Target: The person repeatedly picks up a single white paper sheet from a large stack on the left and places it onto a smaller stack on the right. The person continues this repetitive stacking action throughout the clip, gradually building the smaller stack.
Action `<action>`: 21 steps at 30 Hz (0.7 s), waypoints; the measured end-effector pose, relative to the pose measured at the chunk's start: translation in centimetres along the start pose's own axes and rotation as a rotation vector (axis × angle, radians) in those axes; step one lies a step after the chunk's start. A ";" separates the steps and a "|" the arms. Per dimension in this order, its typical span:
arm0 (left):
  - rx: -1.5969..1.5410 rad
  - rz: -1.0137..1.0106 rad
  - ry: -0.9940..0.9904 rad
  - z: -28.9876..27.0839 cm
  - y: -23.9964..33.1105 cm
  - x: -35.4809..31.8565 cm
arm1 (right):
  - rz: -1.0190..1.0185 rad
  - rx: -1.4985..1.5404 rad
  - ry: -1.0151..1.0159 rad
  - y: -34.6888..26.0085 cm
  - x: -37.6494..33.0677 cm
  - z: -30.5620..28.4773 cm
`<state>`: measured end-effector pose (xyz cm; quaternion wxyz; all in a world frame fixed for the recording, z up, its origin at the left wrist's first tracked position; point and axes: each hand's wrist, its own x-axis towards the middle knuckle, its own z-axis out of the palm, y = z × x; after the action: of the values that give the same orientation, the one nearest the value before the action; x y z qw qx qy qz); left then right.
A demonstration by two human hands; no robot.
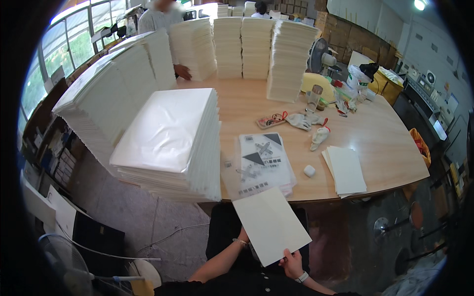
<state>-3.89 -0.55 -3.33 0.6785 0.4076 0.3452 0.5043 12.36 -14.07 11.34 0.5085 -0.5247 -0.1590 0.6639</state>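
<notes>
A blank off-white paper sheet or thin stack (269, 224) is tilted over my lap, its top corner over the table's front edge. My right hand (293, 264) pinches its lower edge, thumb on top. My left hand (243, 235) goes under its left side; the fingers are hidden behind the paper. Just beyond lie printed clear plastic bags (264, 165) in a flat pile. To their right are a small white block-like item (309, 170) and a few fanned blank sheets (345, 170). Left of the bags rises a tall stack of plastic-wrapped paper packs (163, 133).
More tall paper stacks (228, 49) line the table's far and left sides. Gloves (298, 121), a phone-like item (270, 121) and a clear cup (314, 97) lie farther back. Another person's hand (182, 72) rests by the far stack. A stool (416, 215) stands right, a fan (61, 256) lower left.
</notes>
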 end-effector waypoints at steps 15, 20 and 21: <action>-0.079 0.000 0.149 4.9 5.1 0.4 | -0.184 0.175 0.019 -0.8 5.2 2.5; -0.631 -0.301 0.108 5.3 7.0 -0.3 | -0.142 0.208 0.101 0.1 5.2 1.0; -0.493 -0.231 0.177 5.6 6.6 -0.3 | -0.146 0.201 0.105 0.2 5.1 0.9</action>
<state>-1.68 -0.98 5.00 0.7771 0.1429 0.3144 0.5262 11.87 -9.59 8.80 0.6129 -0.4922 -0.1026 0.6095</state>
